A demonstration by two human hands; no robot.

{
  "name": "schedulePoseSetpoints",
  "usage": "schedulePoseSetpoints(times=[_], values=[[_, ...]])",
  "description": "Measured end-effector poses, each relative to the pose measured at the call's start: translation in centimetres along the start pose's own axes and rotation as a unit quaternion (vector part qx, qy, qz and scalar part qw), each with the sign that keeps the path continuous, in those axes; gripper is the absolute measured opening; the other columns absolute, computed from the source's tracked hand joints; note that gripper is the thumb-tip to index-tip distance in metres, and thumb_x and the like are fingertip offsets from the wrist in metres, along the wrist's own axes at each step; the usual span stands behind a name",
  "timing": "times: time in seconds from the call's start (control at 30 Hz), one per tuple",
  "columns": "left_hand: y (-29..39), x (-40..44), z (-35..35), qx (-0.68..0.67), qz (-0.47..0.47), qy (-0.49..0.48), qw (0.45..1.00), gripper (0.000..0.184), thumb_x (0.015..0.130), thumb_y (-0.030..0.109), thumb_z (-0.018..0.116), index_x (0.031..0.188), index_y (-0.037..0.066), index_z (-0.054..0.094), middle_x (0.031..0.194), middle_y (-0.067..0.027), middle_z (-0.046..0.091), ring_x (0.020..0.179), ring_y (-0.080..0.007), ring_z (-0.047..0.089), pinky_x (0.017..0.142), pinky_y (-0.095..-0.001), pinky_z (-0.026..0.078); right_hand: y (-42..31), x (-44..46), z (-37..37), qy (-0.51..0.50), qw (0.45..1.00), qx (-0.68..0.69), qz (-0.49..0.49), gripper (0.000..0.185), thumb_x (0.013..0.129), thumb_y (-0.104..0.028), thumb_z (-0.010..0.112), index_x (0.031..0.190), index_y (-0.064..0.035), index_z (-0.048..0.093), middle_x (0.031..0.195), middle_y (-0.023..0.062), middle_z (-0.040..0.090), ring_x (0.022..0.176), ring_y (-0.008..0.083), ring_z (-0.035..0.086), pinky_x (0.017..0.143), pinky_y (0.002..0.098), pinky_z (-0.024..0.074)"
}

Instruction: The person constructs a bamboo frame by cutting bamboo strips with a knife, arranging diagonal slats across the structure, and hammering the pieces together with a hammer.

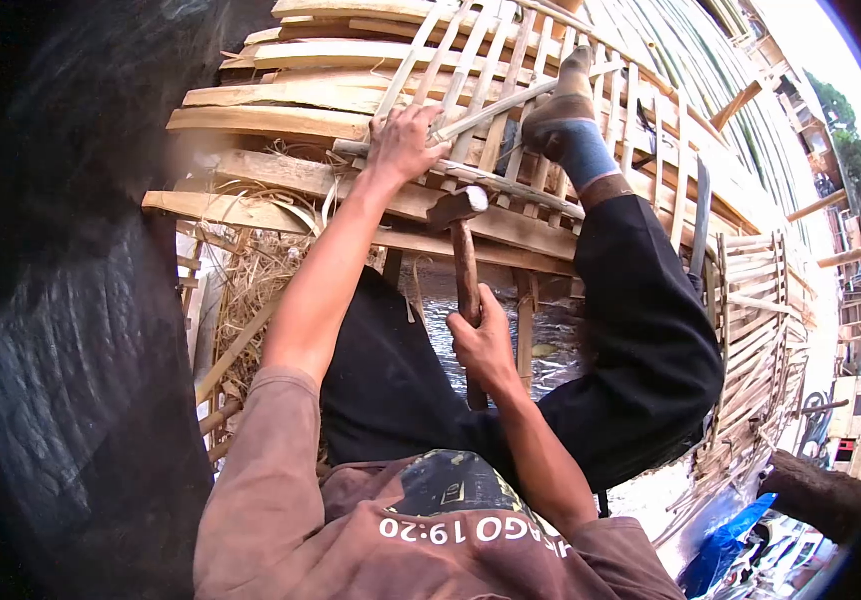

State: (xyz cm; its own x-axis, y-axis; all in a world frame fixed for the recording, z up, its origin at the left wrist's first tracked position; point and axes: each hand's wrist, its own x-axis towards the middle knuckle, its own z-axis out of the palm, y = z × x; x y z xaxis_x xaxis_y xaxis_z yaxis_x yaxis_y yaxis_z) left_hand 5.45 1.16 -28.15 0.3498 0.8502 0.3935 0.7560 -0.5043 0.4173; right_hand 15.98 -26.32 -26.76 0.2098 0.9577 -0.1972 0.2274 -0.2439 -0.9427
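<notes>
My right hand (486, 338) is wrapped around the wooden handle of a hammer (466, 260), whose metal head points up, away from my body. My left hand (403, 145) grips the near left corner of a bamboo lattice (501, 110), where slats meet an edge strip (511, 188). A diagonal bamboo strip (496, 105) crosses the slats and runs from my left hand towards my socked foot (563, 110). That foot rests on the lattice. What my left fingertips touch underneath is hidden.
Long wooden planks (281, 120) lie under and left of the lattice. Shavings (251, 285) hang below at the left. A dark sheet (81, 370) covers the left side. Slatted bamboo (761, 330) stands at right, near a blue plastic sheet (726, 545).
</notes>
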Motion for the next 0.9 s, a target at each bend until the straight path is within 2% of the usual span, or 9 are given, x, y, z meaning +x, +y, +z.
schedulePoseSetpoints(times=[0.07,0.13,0.2,0.3,0.37,0.53,0.73,0.8,0.9], values=[[-0.2,0.1,0.6,-0.001,-0.017,-0.024,1.000,0.060,0.074,0.038,0.077,0.127,0.018,0.059,0.127,-0.0090,0.062,0.115,-0.0294,0.055,0.100,-0.0557,0.038,0.3,0.1,-0.1,0.011,0.999,0.045,0.007,0.011,0.083,-0.004,0.056,0.090,-0.0052,0.047,0.064,-0.0024,0.041,0.051,0.0065,0.041,0.043,0.0264,0.0329],[0.0,0.0,0.5,0.005,-0.007,0.007,1.000,0.058,0.074,0.037,0.078,0.126,0.017,0.060,0.124,-0.0079,0.063,0.116,-0.0294,0.055,0.101,-0.0527,0.038,0.5,0.3,-0.2,0.014,0.999,0.044,0.015,0.011,0.084,-0.004,0.055,0.091,-0.0050,0.047,0.064,-0.0030,0.041,0.051,0.0056,0.040,0.043,0.0255,0.0322],[0.4,-0.3,0.5,0.037,0.002,0.035,0.999,0.056,0.074,0.036,0.080,0.124,0.017,0.061,0.117,-0.0049,0.067,0.111,-0.0260,0.058,0.096,-0.0489,0.041,0.4,0.5,-0.6,0.009,0.999,0.004,0.036,0.024,0.082,-0.010,0.061,0.101,0.0014,0.052,0.072,0.0105,0.055,0.065,0.0172,0.050,0.060,0.0346,0.0442],[0.6,-0.7,0.1,-0.010,-0.028,0.003,1.000,0.053,0.075,0.036,0.080,0.121,0.016,0.062,0.105,-0.0030,0.070,0.101,-0.0228,0.063,0.089,-0.0465,0.041,0.5,0.7,-0.8,-0.002,0.998,0.024,0.053,0.022,0.083,-0.009,0.061,0.099,0.0011,0.051,0.071,0.0091,0.054,0.065,0.0156,0.049,0.059,0.0337,0.0437],[0.6,-1.0,1.1,-0.013,-0.014,0.084,0.996,0.051,0.075,0.035,0.080,0.119,0.015,0.062,0.095,-0.0012,0.071,0.092,-0.0212,0.065,0.085,-0.0445,0.040,0.6,0.7,-1.0,-0.005,0.998,0.015,0.058,0.020,0.083,-0.007,0.060,0.099,0.0010,0.051,0.072,0.0073,0.054,0.065,0.0140,0.049,0.059,0.0324,0.0431],[0.8,-1.1,1.5,-0.034,-0.036,0.084,0.995,0.052,0.076,0.034,0.080,0.121,0.014,0.061,0.092,-0.0011,0.071,0.092,-0.0213,0.065,0.086,-0.0449,0.040,0.3,0.8,-1.0,0.001,0.998,0.047,0.048,0.020,0.083,-0.006,0.060,0.100,0.0007,0.052,0.070,0.0065,0.053,0.065,0.0137,0.049,0.059,0.0326,0.0429],[0.1,-1.5,1.3,-0.077,-0.042,0.071,0.994,0.054,0.076,0.032,0.080,0.123,0.014,0.058,0.092,-0.0013,0.072,0.095,-0.0222,0.066,0.090,-0.0470,0.039,0.0,1.2,-2.0,0.033,0.999,-0.019,0.019,0.018,0.082,-0.007,0.060,0.096,-0.0011,0.051,0.065,0.0058,0.045,0.061,0.0135,0.043,0.056,0.0312,0.0394],[-0.2,-1.8,1.2,-0.045,-0.002,0.094,0.995,0.056,0.077,0.030,0.079,0.125,0.014,0.055,0.092,-0.0006,0.073,0.096,-0.0222,0.066,0.092,-0.0485,0.038,0.0,1.3,-2.2,0.029,0.999,0.000,0.034,0.017,0.082,-0.007,0.060,0.095,-0.0007,0.051,0.066,0.0043,0.044,0.062,0.0128,0.043,0.056,0.0308,0.0391],[-0.5,-1.9,1.1,-0.062,-0.012,0.092,0.994,0.055,0.077,0.029,0.079,0.124,0.015,0.054,0.093,-0.0012,0.073,0.095,-0.0228,0.066,0.093,-0.0489,0.037,0.5,1.6,-2.2,0.051,0.997,0.038,0.045,0.016,0.082,-0.006,0.060,0.094,0.0003,0.052,0.068,0.0021,0.044,0.064,0.0117,0.042,0.056,0.0297,0.0386]])
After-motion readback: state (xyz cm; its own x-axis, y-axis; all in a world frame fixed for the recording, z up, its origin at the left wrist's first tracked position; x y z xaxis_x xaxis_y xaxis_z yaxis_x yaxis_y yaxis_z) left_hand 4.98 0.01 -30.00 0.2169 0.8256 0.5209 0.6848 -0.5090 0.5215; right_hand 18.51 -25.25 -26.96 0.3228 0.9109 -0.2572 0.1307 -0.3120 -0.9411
